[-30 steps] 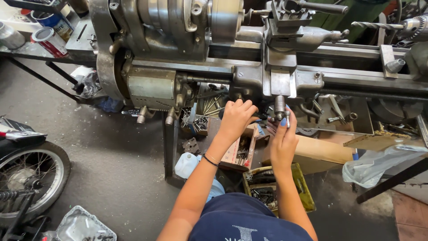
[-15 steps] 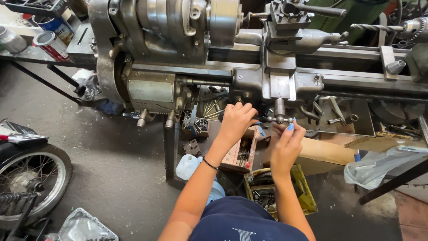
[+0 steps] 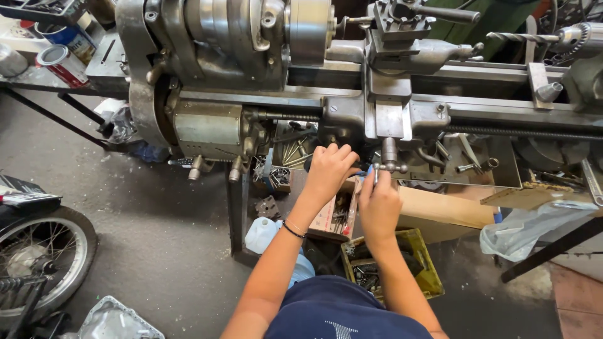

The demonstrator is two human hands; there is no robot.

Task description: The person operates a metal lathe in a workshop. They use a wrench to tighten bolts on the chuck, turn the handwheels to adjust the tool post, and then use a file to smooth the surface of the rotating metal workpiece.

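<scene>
Under the grey lathe (image 3: 377, 94), both hands work above a concrete floor (image 3: 163, 232).

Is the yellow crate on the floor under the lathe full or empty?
Partly filled: the yellow crate holds dark metal parts in its left end; the right hand and forearm hide some of it.

The left hand (image 3: 330, 168) covers whatever it grips on the lathe's (image 3: 264, 75) front, so the part under its fingers cannot be made out. The lathe is cut off by the top and right edges. A motorcycle wheel (image 3: 38, 257) runs off the left edge. The contents of the yellow crate (image 3: 422, 263) are too dark and small to identify.
</scene>
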